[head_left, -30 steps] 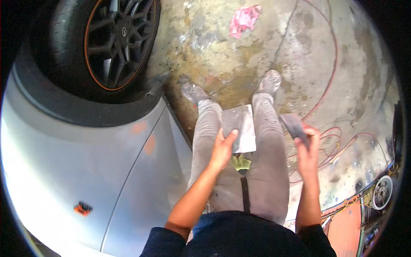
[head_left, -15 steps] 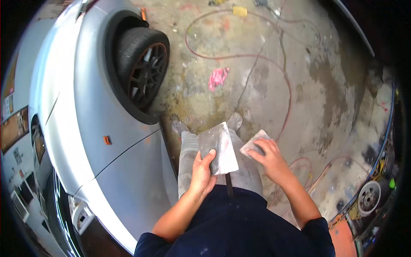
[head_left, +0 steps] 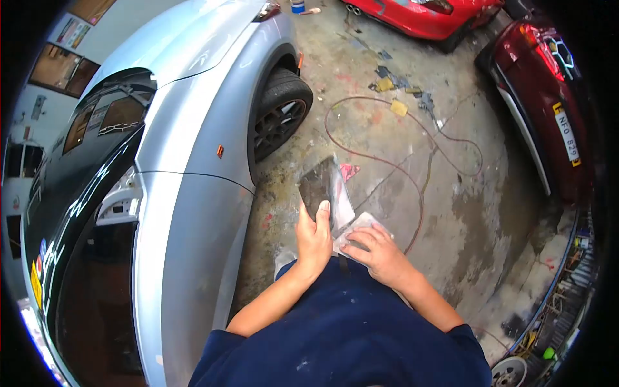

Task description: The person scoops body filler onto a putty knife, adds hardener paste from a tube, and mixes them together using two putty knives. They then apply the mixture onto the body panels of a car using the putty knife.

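Note:
My left hand [head_left: 314, 242] is closed on a flat dark-grey board [head_left: 316, 186] with a white, smeared side, its thumb lying over the dark face. A small flat putty spreader [head_left: 363, 220], rectangular and smeared grey-white, is in my right hand [head_left: 380, 256]. My right fingers curl over its top, hiding part of it. The spreader's left corner comes close to the board's lower right edge; I cannot tell whether they touch. To my left stands a silver car [head_left: 213, 219], its side panel dull grey and its small orange side marker [head_left: 220, 151] showing.
The silver car's front wheel [head_left: 281, 119] is ahead left. A thin reddish hose [head_left: 422, 193] loops over the stained concrete floor, near a pink cloth [head_left: 350, 171]. A bright red car [head_left: 406, 22] and a dark red vehicle [head_left: 532, 97] stand beyond. A loose wheel [head_left: 509, 373] lies lower right.
My view has tipped up and turned, bringing the red vehicles into sight. My right hand with the spreader has come left, nearer the board, which is now turned more edge-on.

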{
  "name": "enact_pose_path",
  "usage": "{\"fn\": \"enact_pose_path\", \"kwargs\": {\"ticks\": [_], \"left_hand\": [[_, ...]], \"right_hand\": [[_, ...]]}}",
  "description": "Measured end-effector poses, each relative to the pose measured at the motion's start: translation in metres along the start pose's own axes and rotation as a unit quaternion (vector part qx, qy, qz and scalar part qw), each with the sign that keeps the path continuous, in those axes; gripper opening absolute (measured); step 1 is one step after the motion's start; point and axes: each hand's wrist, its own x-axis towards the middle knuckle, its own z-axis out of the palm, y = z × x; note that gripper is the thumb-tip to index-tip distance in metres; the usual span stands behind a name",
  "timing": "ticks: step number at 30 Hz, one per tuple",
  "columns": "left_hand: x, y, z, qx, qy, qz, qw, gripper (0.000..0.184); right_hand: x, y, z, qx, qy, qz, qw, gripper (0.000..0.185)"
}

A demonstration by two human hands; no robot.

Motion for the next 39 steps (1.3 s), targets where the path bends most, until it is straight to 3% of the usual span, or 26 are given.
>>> {"fn": "enact_pose_path", "kwargs": {"ticks": [2, 5, 9, 12, 15, 17, 19, 22, 29, 32, 33, 36, 37, 39], "left_hand": [[0.0, 0.026, -0.012, -0.041, 0.032, 0.053, 0.997, 0.029], [-0.004, 0.03, -0.044, -0.073, -0.017, 0.011, 0.997, 0.03], [-0.039, 0.019, -0.074, -0.284, 0.012, -0.13, 0.95, 0.032], [-0.066, 0.013, -0.109, -0.346, 0.051, -0.18, 0.919, 0.032], [-0.093, 0.012, -0.148, -0.369, 0.071, -0.193, 0.906, 0.034], [-0.105, 0.03, -0.166, -0.297, 0.111, -0.089, 0.944, 0.034], [-0.116, 0.043, -0.178, -0.16, 0.16, 0.056, 0.973, 0.036], [-0.124, 0.052, -0.189, -0.106, 0.173, 0.153, 0.967, 0.037], [-0.145, 0.076, -0.2, -0.022, 0.136, 0.226, 0.964, 0.038], [-0.139, 0.078, -0.196, -0.042, 0.137, 0.248, 0.958, 0.037], [-0.132, 0.079, -0.193, -0.065, 0.14, 0.26, 0.953, 0.036], [-0.109, 0.08, -0.197, 0.01, 0.164, 0.276, 0.947, 0.034], [-0.098, 0.077, -0.195, -0.002, 0.157, 0.272, 0.949, 0.032], [-0.076, 0.057, -0.192, -0.016, 0.14, 0.194, 0.971, 0.032]], "right_hand": [[-0.01, 0.0, 0.011, 0.031, -0.035, 0.015, 0.999, 0.048], [-0.002, -0.029, 0.0, 0.084, 0.139, -0.009, 0.987, 0.053], [0.016, -0.1, -0.01, 0.059, 0.135, -0.132, 0.98, 0.057], [0.016, -0.111, 0.029, 0.065, 0.139, -0.126, 0.98, 0.06], [0.005, -0.091, 0.047, -0.011, 0.058, -0.078, 0.995, 0.06], [-0.004, -0.089, 0.049, -0.088, 0.04, -0.041, 0.995, 0.055], [0.002, -0.121, 0.038, -0.117, 0.095, -0.067, 0.986, 0.053], [0.01, -0.171, 0.029, -0.126, 0.14, -0.121, 0.975, 0.049], [0.023, -0.202, 0.037, -0.112, 0.168, -0.175, 0.964, 0.045], [0.015, -0.194, 0.05, -0.093, 0.075, -0.177, 0.977, 0.045], [0.011, -0.185, 0.055, -0.057, 0.045, -0.171, 0.983, 0.049], [0.006, -0.146, 0.068, 0.3, 0.059, -0.058, 0.95, 0.055], [-0.001, -0.138, 0.068, 0.483, 0.059, 0.092, 0.869, 0.057], [-0.006, -0.104, 0.07, 0.686, 0.102, 0.201, 0.692, 0.057]]}}
